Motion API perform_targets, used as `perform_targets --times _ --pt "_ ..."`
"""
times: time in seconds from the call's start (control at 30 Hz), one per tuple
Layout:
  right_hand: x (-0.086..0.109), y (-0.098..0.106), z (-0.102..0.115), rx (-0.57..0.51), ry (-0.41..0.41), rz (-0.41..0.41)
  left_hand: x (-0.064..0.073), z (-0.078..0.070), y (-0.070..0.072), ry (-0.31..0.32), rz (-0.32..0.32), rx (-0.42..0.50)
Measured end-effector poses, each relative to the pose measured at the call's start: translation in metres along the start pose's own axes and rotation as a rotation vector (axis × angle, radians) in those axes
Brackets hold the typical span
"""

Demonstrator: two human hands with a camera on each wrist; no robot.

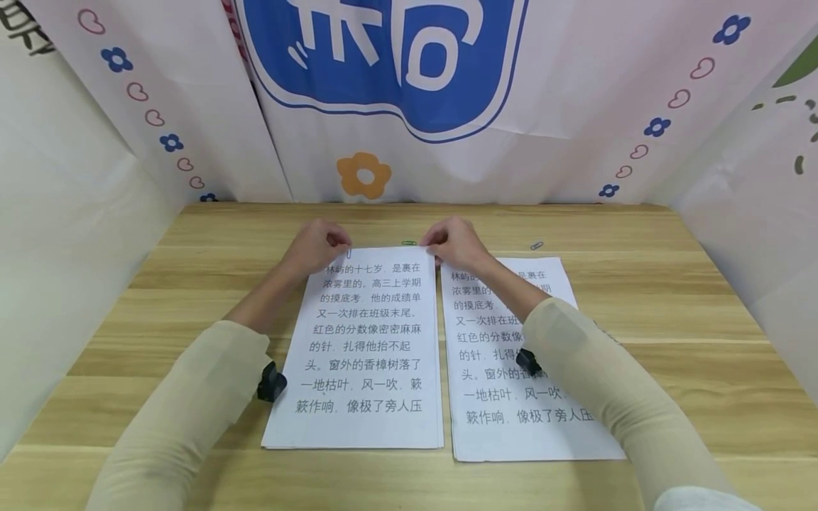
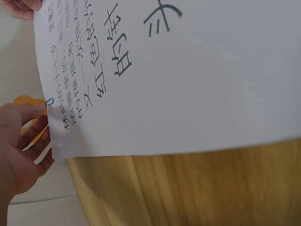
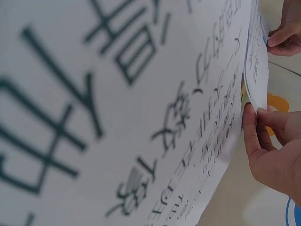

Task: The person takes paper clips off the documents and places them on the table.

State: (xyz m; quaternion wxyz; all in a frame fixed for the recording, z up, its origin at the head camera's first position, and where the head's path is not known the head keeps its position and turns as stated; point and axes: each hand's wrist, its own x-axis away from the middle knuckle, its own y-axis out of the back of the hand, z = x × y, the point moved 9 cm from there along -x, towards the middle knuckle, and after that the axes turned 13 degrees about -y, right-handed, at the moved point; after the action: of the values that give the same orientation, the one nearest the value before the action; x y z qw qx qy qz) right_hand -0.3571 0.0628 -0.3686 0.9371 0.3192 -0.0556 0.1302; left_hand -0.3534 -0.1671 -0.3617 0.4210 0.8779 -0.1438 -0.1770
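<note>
A stack of printed sheets [image 1: 364, 341] lies on the table in front of me, its top edge between both hands. At the top left, my left hand [image 1: 317, 245] pinches a blue paper clip [image 2: 50, 101] that sits over the paper's edge. The left wrist view shows the thumb at the clip and the other fingers behind the sheets. My right hand [image 1: 455, 243] pinches the stack's top right corner between thumb and fingers, plain in the right wrist view. Near that hand, a green paper clip [image 1: 409, 243] lies just beyond the top edge.
A second stack of printed sheets [image 1: 530, 436] lies to the right, partly under my right forearm. Beyond it is a grey paper clip [image 1: 537, 245]. The wooden table [image 1: 703, 298] meets a printed cloth backdrop [image 1: 486, 163] at the back.
</note>
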Motion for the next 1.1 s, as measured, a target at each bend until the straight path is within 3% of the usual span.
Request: perform_targets --times 0.7,1.1 --pt "0.0004 0.0007 0.0000 -0.005 0.019 -0.009 -0.0016 0.0017 -0.0042 -0.009 0.036 -0.039" --pt "-0.0003 0.0001 -0.0008 -0.008 0.021 -0.001 -0.0019 0.0027 -0.0052 -0.026 0.027 -0.010"
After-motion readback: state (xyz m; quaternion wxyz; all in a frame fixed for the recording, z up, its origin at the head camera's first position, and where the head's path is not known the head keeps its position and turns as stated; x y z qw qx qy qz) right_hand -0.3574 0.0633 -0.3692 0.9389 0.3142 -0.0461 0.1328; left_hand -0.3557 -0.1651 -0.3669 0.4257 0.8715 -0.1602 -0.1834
